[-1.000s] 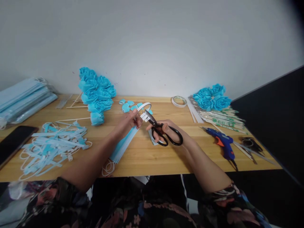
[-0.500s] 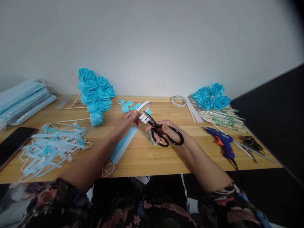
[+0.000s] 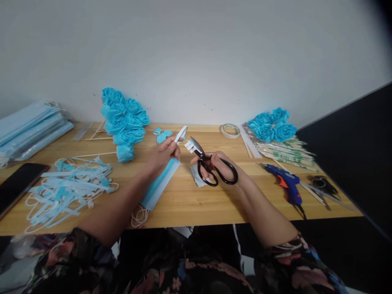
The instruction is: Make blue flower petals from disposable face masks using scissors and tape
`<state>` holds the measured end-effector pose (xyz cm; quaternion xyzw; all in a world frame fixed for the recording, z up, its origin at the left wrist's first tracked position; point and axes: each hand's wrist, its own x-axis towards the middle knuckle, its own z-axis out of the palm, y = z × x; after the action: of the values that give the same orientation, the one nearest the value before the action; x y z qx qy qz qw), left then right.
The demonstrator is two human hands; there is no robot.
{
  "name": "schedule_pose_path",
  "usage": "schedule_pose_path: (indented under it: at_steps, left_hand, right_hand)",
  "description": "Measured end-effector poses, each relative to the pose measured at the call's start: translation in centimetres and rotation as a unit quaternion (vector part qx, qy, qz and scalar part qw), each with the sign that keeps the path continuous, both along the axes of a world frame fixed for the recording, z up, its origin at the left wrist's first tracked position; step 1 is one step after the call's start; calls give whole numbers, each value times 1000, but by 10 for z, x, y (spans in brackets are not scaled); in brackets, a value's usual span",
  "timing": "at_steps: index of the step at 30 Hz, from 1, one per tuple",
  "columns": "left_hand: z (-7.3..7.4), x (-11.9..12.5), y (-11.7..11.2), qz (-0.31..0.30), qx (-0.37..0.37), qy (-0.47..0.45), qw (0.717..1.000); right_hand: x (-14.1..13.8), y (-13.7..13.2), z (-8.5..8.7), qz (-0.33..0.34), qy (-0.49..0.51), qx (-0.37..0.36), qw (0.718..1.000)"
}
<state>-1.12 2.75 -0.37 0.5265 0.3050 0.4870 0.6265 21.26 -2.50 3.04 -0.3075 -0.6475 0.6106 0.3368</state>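
Observation:
Near the middle of the table, my left hand [image 3: 163, 157] pinches a narrow white strip [image 3: 181, 133], probably tape, that curves up from its fingertips. In my right hand [image 3: 217, 158] is a pair of black-handled scissors [image 3: 201, 154]. Several short white pieces [image 3: 191, 147] cling side by side along the blades, just right of the strip and apart from it. A blue face mask [image 3: 161, 184] lies under my left wrist. Behind my left hand are small cut blue pieces [image 3: 161, 138]. A pale blue scrap [image 3: 196, 174] rests partly hidden below my right hand.
Blue mask-cloth roses [image 3: 124, 116] stand back left, others [image 3: 272, 124] back right. A tape roll [image 3: 230, 130] lies at the wall. Trimmed strips [image 3: 72, 190], a phone [image 3: 20, 185] and stacked masks [image 3: 33, 128] occupy the left; a glue gun [image 3: 284, 181] the right.
My left hand has drawn back left with the strip, leaving a gap between it and the scissors. The white pieces stay on the blades. My right hand has barely moved.

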Motion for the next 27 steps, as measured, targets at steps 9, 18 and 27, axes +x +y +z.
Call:
schedule_pose_path:
  at_steps: [9,18,27]
  left_hand:
    - [5,0,-3,27,11,8,1000]
    - [2,1,-4,3,7,32,999]
    - [-2,2,-9,-52,13,33,998]
  right_hand:
    - [-1,0,-2,-4,1,-4,1000]
    - [-1,-2,-3,18,12,-8,1000]
    - [-7,-7,0,42,-5,-33,999]
